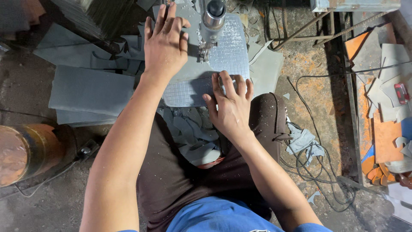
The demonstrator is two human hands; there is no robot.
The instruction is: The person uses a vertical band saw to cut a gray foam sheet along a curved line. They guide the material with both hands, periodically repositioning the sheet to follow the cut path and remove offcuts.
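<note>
While feeding the grey sheet [189,75] across the gridded machine plate [234,56], left hand [165,43] flat on its far edge, right hand [231,105] spread flat at near edge, steadying by the blade [204,53]; scraps [193,137] piled in lap

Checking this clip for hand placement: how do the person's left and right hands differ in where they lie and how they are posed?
The left hand reaches far forward, fingers spread flat on the grey sheet beside the machine's needle post; the right hand stays close to the lap, at the near edge of the gridded plate. The left arm is stretched; the right is bent. Both are bare, palm down and pressing.
</note>
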